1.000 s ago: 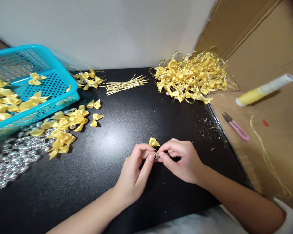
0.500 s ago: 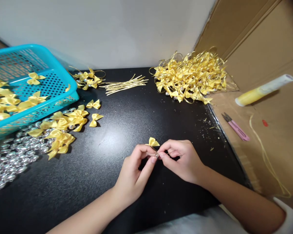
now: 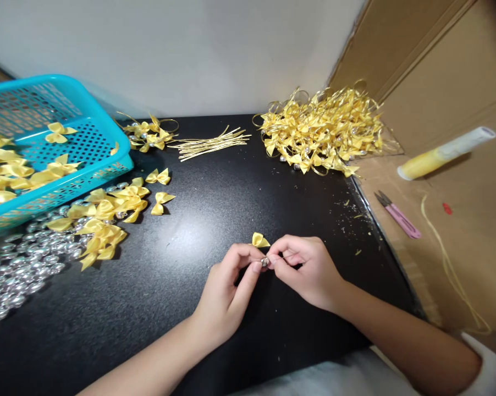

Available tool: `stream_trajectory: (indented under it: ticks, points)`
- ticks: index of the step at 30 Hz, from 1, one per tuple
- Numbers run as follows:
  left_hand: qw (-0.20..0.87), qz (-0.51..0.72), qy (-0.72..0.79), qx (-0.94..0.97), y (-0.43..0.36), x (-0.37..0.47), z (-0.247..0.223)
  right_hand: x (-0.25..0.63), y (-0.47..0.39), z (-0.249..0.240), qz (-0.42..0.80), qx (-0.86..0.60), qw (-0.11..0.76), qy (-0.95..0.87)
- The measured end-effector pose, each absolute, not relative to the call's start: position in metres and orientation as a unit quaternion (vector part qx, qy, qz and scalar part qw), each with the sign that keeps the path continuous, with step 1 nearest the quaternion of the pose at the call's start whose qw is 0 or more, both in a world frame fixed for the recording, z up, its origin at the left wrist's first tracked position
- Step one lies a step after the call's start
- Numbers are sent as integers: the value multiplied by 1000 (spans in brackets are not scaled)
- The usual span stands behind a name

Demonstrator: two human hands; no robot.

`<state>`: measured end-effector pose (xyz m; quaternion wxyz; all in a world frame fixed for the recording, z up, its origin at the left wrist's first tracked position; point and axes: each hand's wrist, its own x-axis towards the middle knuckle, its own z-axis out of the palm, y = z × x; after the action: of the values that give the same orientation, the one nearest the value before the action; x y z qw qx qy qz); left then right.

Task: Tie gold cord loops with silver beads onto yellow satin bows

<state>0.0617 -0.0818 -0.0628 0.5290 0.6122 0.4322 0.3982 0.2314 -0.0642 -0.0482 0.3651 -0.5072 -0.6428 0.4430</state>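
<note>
Between my two hands, close to the front of the black table (image 3: 182,286), is a small silver bead (image 3: 265,262). My left hand (image 3: 231,291) pinches the bead between thumb and index finger. The fingertips of my right hand (image 3: 308,272) are pressed together against the bead's right side; whatever thin piece they grip is too small to make out. A yellow bow (image 3: 259,240) lies just beyond the fingertips, its lower part partly hidden by them.
At the left are a blue basket (image 3: 102,129) of yellow bows, silver beads (image 3: 29,267) and loose bows (image 3: 103,239). Gold strips (image 3: 213,144) and a pile of finished-looking bows (image 3: 322,129) lie at the back. Pink snips (image 3: 400,217) and a tube (image 3: 446,154) rest on cardboard at right.
The silver bead has turned slightly between my fingertips, and more of it shows. Both hands stay nearly in place.
</note>
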Motion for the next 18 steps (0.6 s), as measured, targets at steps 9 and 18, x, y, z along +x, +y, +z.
stream_trajectory:
  ticks: [9, 18]
  points:
    - [559, 403, 435, 579, -82, 62, -64, 233, -65, -49, 457, -513, 355, -634]
    - [567, 408, 440, 564, -82, 63, -62, 232, -64, -46, 464, -501, 360, -636]
